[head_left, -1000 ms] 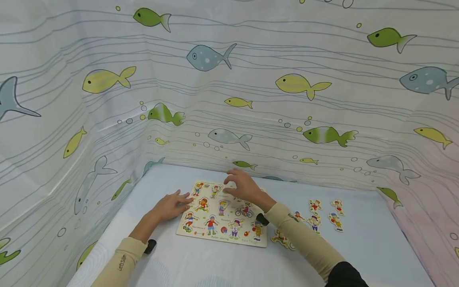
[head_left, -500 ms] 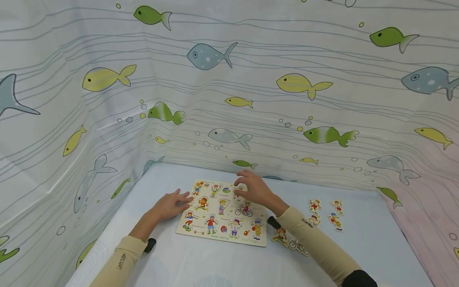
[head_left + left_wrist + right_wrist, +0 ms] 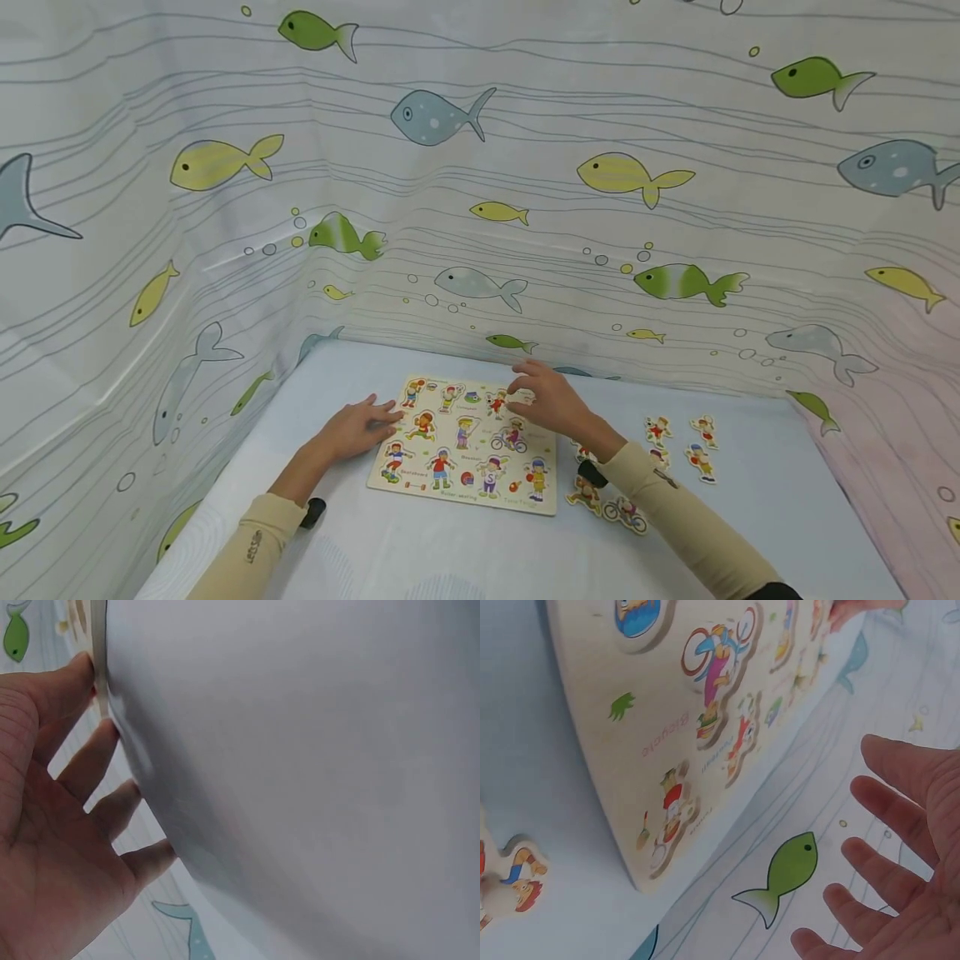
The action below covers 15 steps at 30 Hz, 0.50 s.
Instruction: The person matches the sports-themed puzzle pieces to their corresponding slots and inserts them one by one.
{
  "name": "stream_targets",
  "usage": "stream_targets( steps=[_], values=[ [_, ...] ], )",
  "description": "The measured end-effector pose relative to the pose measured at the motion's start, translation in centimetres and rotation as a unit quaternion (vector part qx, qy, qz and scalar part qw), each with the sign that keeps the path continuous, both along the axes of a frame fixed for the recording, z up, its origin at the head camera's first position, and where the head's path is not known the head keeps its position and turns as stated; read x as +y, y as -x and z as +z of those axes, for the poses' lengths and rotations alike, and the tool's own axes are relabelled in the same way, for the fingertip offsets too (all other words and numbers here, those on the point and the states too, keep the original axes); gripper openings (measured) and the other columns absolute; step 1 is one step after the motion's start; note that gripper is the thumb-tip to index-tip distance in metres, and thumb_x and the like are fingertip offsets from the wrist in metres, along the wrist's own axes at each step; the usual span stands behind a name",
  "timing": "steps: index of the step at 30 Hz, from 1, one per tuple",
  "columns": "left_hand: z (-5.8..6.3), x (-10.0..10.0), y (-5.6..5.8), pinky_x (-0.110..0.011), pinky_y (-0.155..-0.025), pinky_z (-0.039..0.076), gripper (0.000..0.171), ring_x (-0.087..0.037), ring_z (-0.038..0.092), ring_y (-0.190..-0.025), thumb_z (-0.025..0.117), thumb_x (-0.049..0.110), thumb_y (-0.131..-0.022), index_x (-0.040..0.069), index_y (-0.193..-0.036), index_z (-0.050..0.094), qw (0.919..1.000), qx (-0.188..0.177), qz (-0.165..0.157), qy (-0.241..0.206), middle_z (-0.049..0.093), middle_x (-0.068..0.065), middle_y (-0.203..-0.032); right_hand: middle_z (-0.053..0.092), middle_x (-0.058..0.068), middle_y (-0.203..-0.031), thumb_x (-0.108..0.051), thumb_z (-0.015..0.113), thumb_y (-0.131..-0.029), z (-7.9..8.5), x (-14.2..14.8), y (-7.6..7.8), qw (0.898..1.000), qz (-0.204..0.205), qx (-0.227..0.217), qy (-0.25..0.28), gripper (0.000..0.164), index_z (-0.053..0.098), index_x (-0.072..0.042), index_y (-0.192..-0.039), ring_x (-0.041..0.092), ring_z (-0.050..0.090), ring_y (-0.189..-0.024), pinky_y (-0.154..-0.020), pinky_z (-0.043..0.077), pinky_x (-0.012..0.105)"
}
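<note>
A pale wooden puzzle board (image 3: 442, 442) with coloured sports figures lies on the table. My left hand (image 3: 356, 432) rests at its left side, fingers spread. In the left wrist view the thumb and index finger of this left hand (image 3: 67, 825) are right at the board's edge (image 3: 100, 645). Over the board's upper right corner hovers my right hand (image 3: 551, 400), beside a football figure (image 3: 497, 404). Seen from the right wrist, this right hand (image 3: 900, 862) has loosely bent, separated fingers and holds nothing. A cyclist figure (image 3: 718, 664) and a tennis figure (image 3: 673, 810) show there.
Loose figure pieces lie right of the board: a football piece (image 3: 657, 431), a blue-capped figure (image 3: 701, 462), a bicycle piece (image 3: 625, 514) and several more, some partly under the right sleeve (image 3: 660, 508). A fish-patterned curtain (image 3: 420, 217) stands behind the table.
My right hand has moved right along the board's top, uncovering the football figure. The bicycle piece has come into view beside the sleeve. My left hand has stayed put.
</note>
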<state>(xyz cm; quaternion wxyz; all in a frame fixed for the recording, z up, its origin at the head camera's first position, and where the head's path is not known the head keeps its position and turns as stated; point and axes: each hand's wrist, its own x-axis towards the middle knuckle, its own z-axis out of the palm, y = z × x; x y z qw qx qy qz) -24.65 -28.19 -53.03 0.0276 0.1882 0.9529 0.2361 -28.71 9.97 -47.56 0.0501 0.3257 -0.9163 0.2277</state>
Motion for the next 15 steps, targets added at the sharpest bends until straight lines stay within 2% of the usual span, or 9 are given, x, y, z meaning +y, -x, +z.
stream_targets(
  steps=[15],
  values=[
    [0.0,0.0,0.1,-0.079,-0.099,0.022,0.035,-0.054,0.035,-0.134,0.067,0.028,-0.094,0.011,-0.125,0.069,1.0000,-0.003,0.001,-0.002,0.054,-0.015,-0.140,0.055,0.011,-0.140,-0.026,0.077,-0.088,0.0,3.5,-0.8,0.999,-0.038,-0.019,0.010,0.020,0.076,-0.013,-0.103,0.034,0.039,-0.138,-0.108,0.035,0.056]
  ],
)
